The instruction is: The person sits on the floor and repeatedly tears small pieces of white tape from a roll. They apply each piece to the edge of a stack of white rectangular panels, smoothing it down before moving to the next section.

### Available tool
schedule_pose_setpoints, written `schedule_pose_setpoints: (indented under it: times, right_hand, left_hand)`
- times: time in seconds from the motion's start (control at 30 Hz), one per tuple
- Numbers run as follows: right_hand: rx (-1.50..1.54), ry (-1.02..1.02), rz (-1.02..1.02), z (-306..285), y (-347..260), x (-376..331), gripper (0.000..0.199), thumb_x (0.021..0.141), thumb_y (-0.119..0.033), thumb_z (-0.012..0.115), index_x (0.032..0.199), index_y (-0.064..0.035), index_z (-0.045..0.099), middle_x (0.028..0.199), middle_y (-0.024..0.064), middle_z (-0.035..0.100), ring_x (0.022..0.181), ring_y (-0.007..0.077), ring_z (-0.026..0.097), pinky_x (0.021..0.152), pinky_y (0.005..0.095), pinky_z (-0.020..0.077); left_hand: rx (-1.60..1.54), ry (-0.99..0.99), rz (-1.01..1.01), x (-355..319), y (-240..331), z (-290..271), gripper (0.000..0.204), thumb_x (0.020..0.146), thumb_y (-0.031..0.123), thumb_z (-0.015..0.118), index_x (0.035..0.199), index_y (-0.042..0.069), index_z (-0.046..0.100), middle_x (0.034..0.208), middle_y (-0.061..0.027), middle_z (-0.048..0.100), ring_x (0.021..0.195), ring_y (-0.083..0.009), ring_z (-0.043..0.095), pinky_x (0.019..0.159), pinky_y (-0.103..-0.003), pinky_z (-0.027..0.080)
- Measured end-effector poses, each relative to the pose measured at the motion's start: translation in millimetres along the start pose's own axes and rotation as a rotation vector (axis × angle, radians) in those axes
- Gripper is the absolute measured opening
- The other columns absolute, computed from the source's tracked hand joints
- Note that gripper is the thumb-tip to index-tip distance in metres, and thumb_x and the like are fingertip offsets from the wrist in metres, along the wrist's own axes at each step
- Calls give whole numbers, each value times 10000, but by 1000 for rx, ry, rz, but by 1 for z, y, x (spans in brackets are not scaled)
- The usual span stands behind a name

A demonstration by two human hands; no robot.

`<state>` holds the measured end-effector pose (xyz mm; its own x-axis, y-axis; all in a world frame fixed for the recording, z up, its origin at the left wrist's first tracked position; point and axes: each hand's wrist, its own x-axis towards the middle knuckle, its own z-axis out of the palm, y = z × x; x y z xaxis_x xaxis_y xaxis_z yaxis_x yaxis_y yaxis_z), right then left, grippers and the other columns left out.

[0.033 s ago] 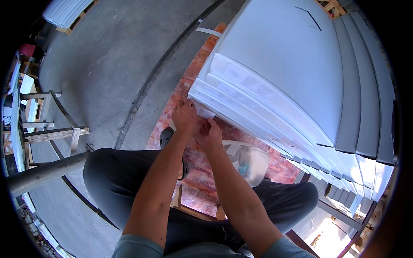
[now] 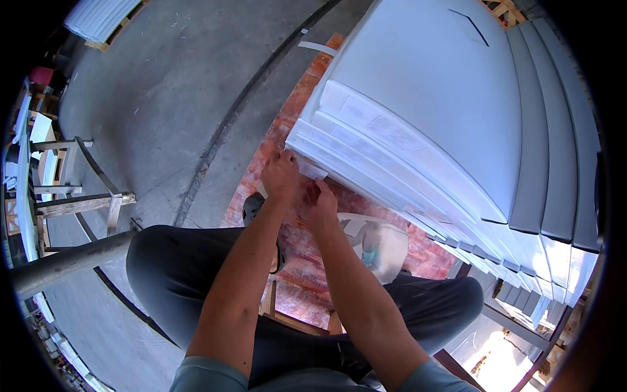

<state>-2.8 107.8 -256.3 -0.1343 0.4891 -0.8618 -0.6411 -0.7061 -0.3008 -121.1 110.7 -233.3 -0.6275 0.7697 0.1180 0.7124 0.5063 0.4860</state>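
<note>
Centre: left hand (image 2: 281,175) and right hand (image 2: 321,201) apparently working white strip (image 2: 312,169) at panel stack (image 2: 424,98); next needs steadiness; cannot tell whether fingers pinch.

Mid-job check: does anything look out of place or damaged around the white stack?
Yes: a thin white strip juts out by the far left side of the stack, past the edge of the reddish surface. A bent dark line marks the top; whether it's damage, I can't tell.

A wooden frame (image 2: 85,205) stands on grey concrete floor (image 2: 150,111) at left.
</note>
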Motion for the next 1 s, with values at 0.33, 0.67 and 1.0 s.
schedule_pose_setpoints:
  times: [0.33, 0.67, 1.0]
  right_hand:
    - [-62, 19, -63, 12, -10, 2, 165, 872, -168, 685, 1001, -93, 614, 894, -5, 608, 817, 168, 604, 688, 343, 474]
    - [-173, 63, -13, 11, -9, 7, 202, 893, -270, 655, 985, -91, 641, 853, 23, 614, 786, 181, 602, 661, 361, 478]
    - [-1298, -373, -716, 59, 4, -3, 487, 883, -280, 605, 1300, -34, 552, 1152, 191, 643, 1025, 311, 619, 895, 377, 478]
  left_hand:
    - [11, -22, -63, 4, 9, 6, 148, 848, 203, 626, 959, 109, 648, 984, -117, 610, 891, -351, 634, 744, -463, 530]
    - [-15, -2, -244, 5, 16, 8, 266, 869, 246, 614, 1040, 43, 601, 1069, -156, 619, 970, -368, 622, 798, -472, 514]
    - [-89, -213, -774, -1, -45, -4, 305, 906, 257, 487, 1070, 26, 600, 1134, -185, 630, 1060, -370, 609, 899, -465, 472]
